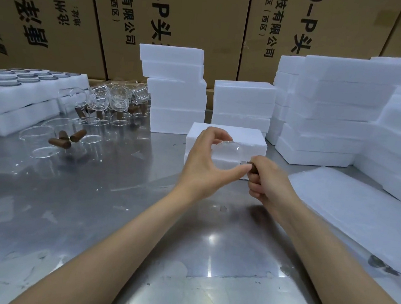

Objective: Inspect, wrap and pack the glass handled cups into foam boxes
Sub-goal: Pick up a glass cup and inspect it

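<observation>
I hold a clear glass cup (227, 154) on its side above the metal table, in front of a closed white foam box (225, 133). My left hand (205, 166) curls around the glass body with fingers over the top and thumb underneath. My right hand (268, 182) is closed around its brown wooden handle (251, 167). More glass cups with brown handles (62, 138) lie and stand at the left of the table, and a cluster of them (116, 101) sits farther back.
Stacks of white foam boxes (178, 89) (243, 102) (331, 110) fill the back and right. A foam tray with round inserts (18, 87) sits at the far left. Thin white foam sheets (359, 214) lie at the right. Cardboard cartons (158, 14) form the backdrop.
</observation>
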